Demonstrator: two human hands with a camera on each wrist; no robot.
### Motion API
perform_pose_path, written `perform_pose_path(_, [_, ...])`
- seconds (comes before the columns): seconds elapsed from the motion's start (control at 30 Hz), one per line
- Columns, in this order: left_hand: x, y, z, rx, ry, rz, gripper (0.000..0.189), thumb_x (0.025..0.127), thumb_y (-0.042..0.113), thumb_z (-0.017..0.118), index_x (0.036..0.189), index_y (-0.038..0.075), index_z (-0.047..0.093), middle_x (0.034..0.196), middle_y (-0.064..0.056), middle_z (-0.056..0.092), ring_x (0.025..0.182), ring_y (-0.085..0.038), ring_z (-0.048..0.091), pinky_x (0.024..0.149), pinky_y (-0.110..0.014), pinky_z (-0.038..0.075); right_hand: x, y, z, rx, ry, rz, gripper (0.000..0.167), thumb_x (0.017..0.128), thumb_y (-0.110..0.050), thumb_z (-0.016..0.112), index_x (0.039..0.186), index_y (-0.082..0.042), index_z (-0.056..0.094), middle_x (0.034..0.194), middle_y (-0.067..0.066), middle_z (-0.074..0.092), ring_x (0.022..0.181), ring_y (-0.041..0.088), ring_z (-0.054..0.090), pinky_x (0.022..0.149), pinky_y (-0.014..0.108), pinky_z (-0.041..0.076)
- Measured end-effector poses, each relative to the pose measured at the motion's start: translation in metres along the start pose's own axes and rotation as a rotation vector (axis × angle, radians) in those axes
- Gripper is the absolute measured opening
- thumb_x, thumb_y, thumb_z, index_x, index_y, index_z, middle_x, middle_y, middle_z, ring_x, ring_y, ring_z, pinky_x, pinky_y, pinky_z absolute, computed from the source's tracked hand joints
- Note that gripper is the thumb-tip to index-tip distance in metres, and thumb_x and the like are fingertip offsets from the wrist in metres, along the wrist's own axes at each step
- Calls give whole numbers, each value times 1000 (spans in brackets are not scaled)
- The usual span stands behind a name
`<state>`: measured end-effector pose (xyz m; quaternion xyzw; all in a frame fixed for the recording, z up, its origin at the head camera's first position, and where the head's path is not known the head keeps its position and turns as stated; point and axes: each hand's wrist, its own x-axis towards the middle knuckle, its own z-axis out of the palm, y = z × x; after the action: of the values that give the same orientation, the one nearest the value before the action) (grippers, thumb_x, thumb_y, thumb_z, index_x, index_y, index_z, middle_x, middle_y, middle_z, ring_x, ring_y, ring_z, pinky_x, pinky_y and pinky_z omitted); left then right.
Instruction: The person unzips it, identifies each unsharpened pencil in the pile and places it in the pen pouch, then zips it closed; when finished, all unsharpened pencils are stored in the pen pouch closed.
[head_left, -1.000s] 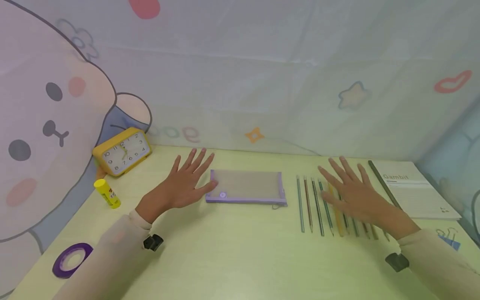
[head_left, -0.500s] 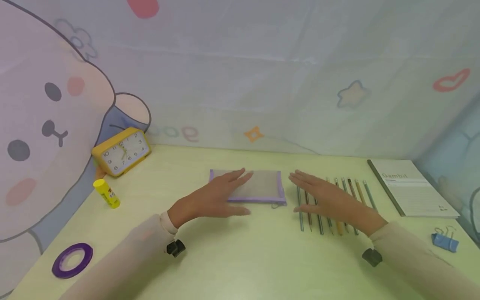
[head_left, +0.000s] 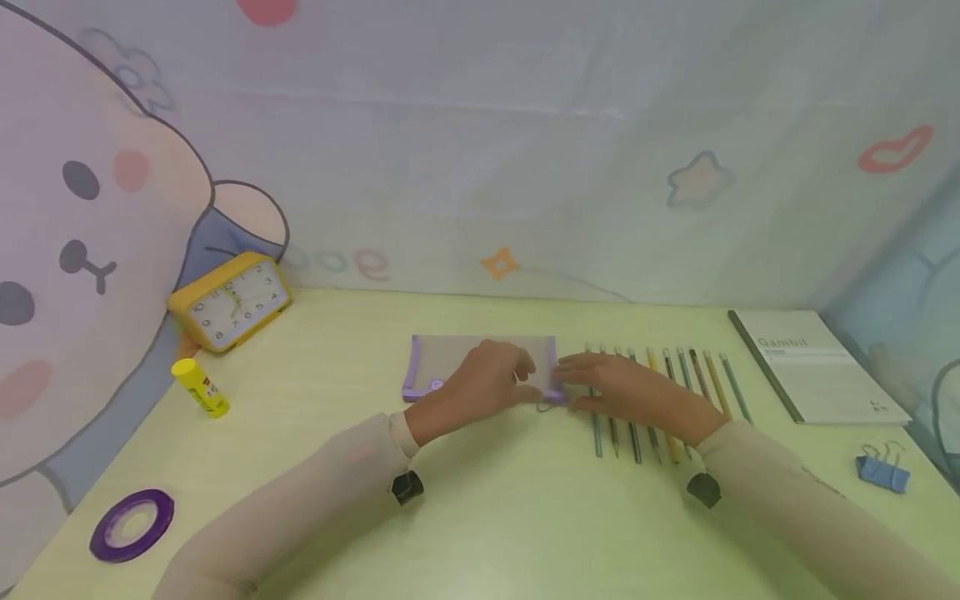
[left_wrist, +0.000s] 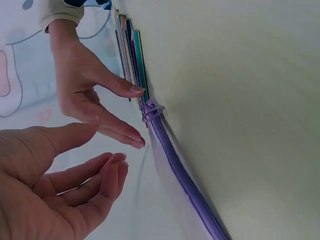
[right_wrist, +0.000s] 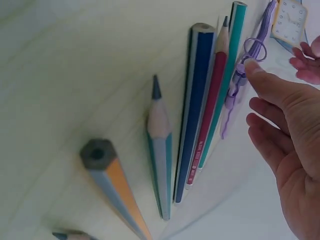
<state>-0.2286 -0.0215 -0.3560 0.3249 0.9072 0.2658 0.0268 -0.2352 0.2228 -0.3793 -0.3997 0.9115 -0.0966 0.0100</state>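
Observation:
A flat see-through pencil pouch [head_left: 435, 358] with purple edging lies on the table in the head view. Over its right half hovers my left hand [head_left: 483, 383], fingers bent loosely and thumb held apart, with nothing between them. My right hand [head_left: 637, 387] reaches to the pouch's right end, fingers fairly straight. In the right wrist view its thumb tip is right at the zip end, beside a small purple ring [right_wrist: 256, 49]. Several pencils [head_left: 717, 387] lie in a row to the right, partly hidden under the right hand and forearm. A thick blue pencil [right_wrist: 194, 110] shows close up.
At the left are a yellow alarm clock [head_left: 231, 302], a yellow glue stick [head_left: 201, 388] and a purple tape roll [head_left: 105, 542]. A notebook [head_left: 821, 367] and a blue binder clip [head_left: 883, 473] lie at the right. A patterned cloth [head_left: 450, 167] hangs behind the table.
Both hands have come inward toward the pouch's right end. The left hand moved right across the pouch and its spread fingers bent; the right hand moved left over the pencils.

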Motion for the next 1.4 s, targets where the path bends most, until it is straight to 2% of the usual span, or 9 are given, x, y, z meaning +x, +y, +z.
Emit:
perform_pose_path(0.07, [6, 1, 3, 5, -1, -20, 30, 87, 23, 78, 105, -1, 77, 98, -10, 77, 90, -22, 71, 81, -34, 58, 2, 1, 0, 10, -4, -6, 50, 91, -23, 73, 136, -5, 63, 145, 15, 59, 135, 34, 55, 107, 48, 48])
perform_pose_path(0.3, [22, -4, 24, 31, -96, -90, 16, 84, 21, 81, 81, 6, 77, 81, -4, 76, 65, -10, 61, 62, -23, 51, 6, 4, 8, 58, 5, -54, 43, 93, -17, 71, 134, -5, 65, 139, 11, 65, 133, 30, 57, 108, 46, 48])
perform_pose_path(0.5, [18, -7, 34, -8, -106, -89, 12, 87, 14, 76, 82, 3, 78, 70, -2, 73, 52, -5, 50, 53, -17, 45, 11, 3, 15, 53, 45, -142, 32, 94, -12, 69, 125, -6, 71, 126, 6, 72, 124, 24, 65, 103, 40, 52])
perform_pose_path(0.6, [17, -6, 35, -34, -102, -85, 14, 88, 11, 73, 78, 3, 78, 62, -2, 68, 48, -5, 44, 48, -17, 39, 9, 4, 15, 36, 43, -127, 32, 95, -13, 68, 126, -4, 70, 129, 10, 71, 125, 27, 64, 104, 41, 52])
perform_pose_path(0.73, [15, -5, 33, -66, -82, -81, 10, 87, 10, 73, 82, 4, 80, 73, -5, 75, 54, -5, 53, 52, -17, 44, 7, 6, 15, 1, 36, -112, 34, 97, -13, 66, 128, -1, 68, 132, 15, 68, 127, 31, 63, 103, 43, 51])
perform_pose_path(0.83, [13, -4, 30, -81, -40, -81, 9, 85, 9, 72, 86, 6, 81, 81, -5, 78, 61, -8, 62, 58, -19, 50, 8, 7, 14, 28, 36, -111, 30, 98, -12, 64, 126, -2, 70, 127, 13, 71, 121, 28, 67, 100, 41, 54])
perform_pose_path(1.0, [9, -3, 22, -157, 66, -75, 11, 85, 9, 69, 83, 7, 80, 80, -3, 77, 67, -9, 65, 62, -22, 53, 7, 4, 7, 134, 86, -53, 21, 94, -5, 67, 114, -7, 75, 111, 3, 77, 102, 16, 72, 87, 32, 58])
perform_pose_path(1.23, [-1, 2, 11, -198, 242, -20, 14, 89, 9, 68, 90, 7, 81, 84, -2, 79, 74, -8, 69, 68, -23, 55, 3, -10, -4, 218, 275, 42, 23, 91, -2, 70, 112, -6, 77, 108, 7, 78, 92, 18, 73, 75, 38, 59])
perform_pose_path(1.4, [-4, 4, 5, -190, 283, -27, 14, 89, 8, 67, 90, 6, 81, 85, -4, 79, 72, -8, 69, 65, -21, 54, 0, -17, -3, 265, 359, 62, 23, 90, -3, 71, 112, -6, 77, 105, 5, 78, 96, 20, 74, 77, 42, 60])
